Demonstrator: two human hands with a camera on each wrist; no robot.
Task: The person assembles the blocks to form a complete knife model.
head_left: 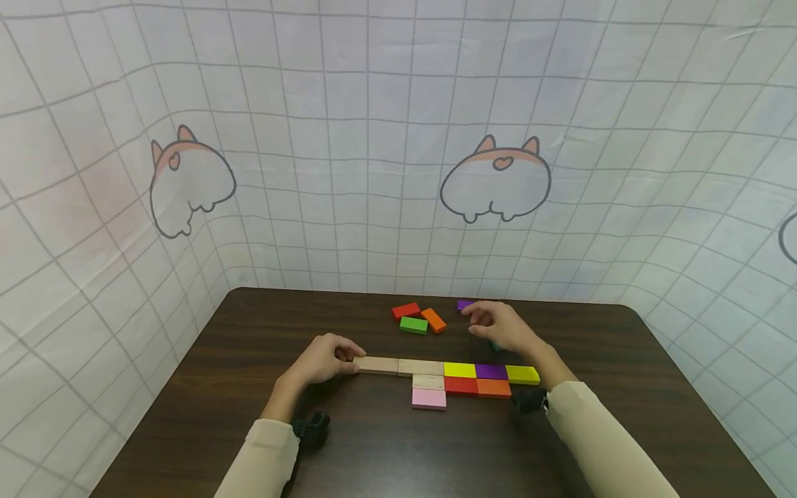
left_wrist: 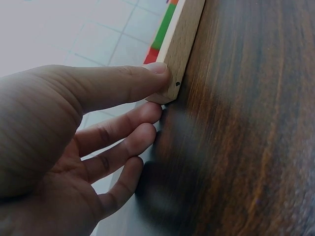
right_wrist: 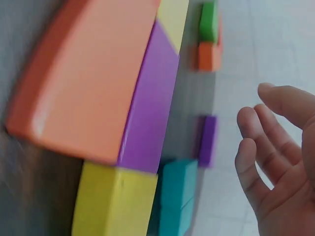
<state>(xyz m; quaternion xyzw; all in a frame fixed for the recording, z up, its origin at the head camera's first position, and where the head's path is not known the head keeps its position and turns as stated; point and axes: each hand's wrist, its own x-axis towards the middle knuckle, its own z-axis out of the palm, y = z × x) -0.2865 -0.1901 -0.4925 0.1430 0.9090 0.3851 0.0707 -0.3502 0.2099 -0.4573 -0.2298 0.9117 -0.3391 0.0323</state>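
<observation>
My left hand (head_left: 322, 360) pinches the outer end of a plain wooden block (head_left: 377, 365) between thumb and forefinger; its other fingers hang beside the block's end in the left wrist view. This block heads a row with another plain block (head_left: 420, 367), a yellow block (head_left: 459, 370), a purple block (head_left: 491, 372) and a second yellow block (head_left: 523, 375). Above the table behind the row, my right hand (head_left: 501, 326) is loosely curved with nothing in it. It is nearest to a loose purple block (head_left: 464, 304) and teal blocks (right_wrist: 178, 191), which it partly hides in the head view.
Against the row's near side lie a short plain block (head_left: 428, 382), a red block (head_left: 461, 386) and an orange block (head_left: 494, 389), with a pink block (head_left: 429, 399) in front. Loose red (head_left: 406, 311), green (head_left: 414, 325) and orange (head_left: 434, 320) blocks lie farther back. A gridded curtain (head_left: 373, 207) surrounds the table.
</observation>
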